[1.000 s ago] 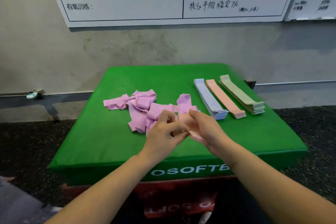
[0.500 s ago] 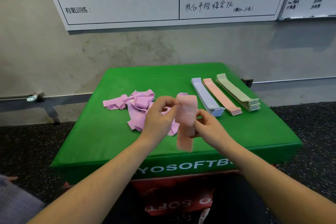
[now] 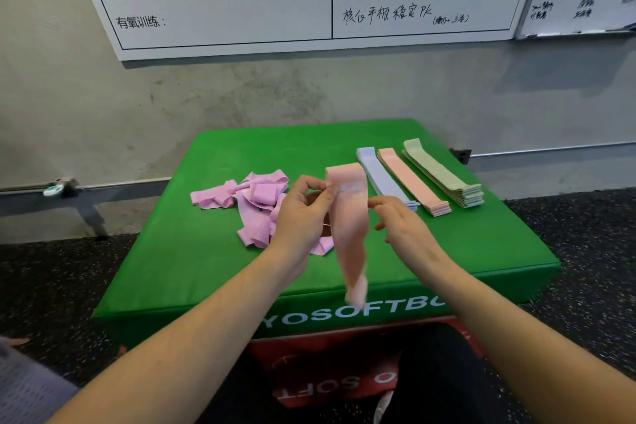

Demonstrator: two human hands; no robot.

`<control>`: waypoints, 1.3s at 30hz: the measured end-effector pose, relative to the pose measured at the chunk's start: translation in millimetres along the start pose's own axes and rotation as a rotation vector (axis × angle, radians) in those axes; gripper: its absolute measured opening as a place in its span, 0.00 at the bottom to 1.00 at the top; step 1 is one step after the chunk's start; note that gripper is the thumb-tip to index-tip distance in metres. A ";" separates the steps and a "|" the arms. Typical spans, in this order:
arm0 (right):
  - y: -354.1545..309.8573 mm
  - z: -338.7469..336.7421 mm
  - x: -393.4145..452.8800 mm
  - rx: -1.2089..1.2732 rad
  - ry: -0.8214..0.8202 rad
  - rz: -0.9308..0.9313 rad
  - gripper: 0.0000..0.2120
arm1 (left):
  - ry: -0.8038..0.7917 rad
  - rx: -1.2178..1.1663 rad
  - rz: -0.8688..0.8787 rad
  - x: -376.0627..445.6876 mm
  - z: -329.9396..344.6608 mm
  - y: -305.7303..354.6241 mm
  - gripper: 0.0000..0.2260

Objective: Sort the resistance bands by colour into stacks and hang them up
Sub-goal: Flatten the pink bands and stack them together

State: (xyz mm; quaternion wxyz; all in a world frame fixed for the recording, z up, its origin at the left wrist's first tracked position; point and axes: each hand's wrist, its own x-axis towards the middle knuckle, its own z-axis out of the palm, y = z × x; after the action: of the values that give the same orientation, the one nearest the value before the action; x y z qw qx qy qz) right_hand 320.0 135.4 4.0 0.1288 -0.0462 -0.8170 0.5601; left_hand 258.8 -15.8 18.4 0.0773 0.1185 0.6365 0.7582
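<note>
1. At the centre of the frame, nearest the camera, we hold one pink band (image 3: 348,227) above the green box (image 3: 165,272). Its lower end hangs free near the box's front edge.
2. Our left hand (image 3: 303,213) pinches the band's top fold between thumb and curled fingers.
3. Our right hand (image 3: 401,220) sits just right of the band, fingers loosely bent. We cannot tell whether its fingertips grip the band's edge or only touch it.
4. Behind the left hand, left of centre, the unsorted pink pile (image 3: 254,203) lies crumpled on the box.
5. At upper right lie three flat stacks, side by side: the blue stack (image 3: 380,175), the peach stack (image 3: 411,181) and the green stack (image 3: 442,174).
6. Risk: the band is limp and held from one point. If the pinch loosens, it will probably drop off the front edge.
7. Risk: its pale pink resembles the peach stack. We judge a wrong placement possible.
8. Risk: a careless reach to the right may knock a stack out of line.
</note>
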 end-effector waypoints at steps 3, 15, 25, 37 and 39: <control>-6.6 0.1 3.4 0.218 0.077 -0.038 0.08 | -0.040 0.046 0.018 -3.1 2.5 -4.0 0.06; -8.0 -8.1 17.8 0.308 0.180 -0.105 0.08 | -0.153 0.072 -0.051 -7.1 12.9 -13.5 0.07; 12.3 -11.6 19.0 0.199 0.173 -0.233 0.12 | -0.088 -0.032 -0.010 0.7 47.7 -19.7 0.06; 53.8 -39.6 8.9 0.324 0.006 0.009 0.23 | -0.056 -0.226 -0.124 33.0 76.8 -8.8 0.05; 63.9 -45.5 10.4 0.306 0.013 0.024 0.19 | -0.043 -0.253 -0.136 41.1 83.4 -3.8 0.06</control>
State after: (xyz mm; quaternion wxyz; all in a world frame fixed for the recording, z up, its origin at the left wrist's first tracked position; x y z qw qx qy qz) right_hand 317.5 202.2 -38.2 0.1329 -0.0393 -0.7208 0.6792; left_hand 242.3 74.8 31.5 0.1564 0.0804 0.5406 0.8227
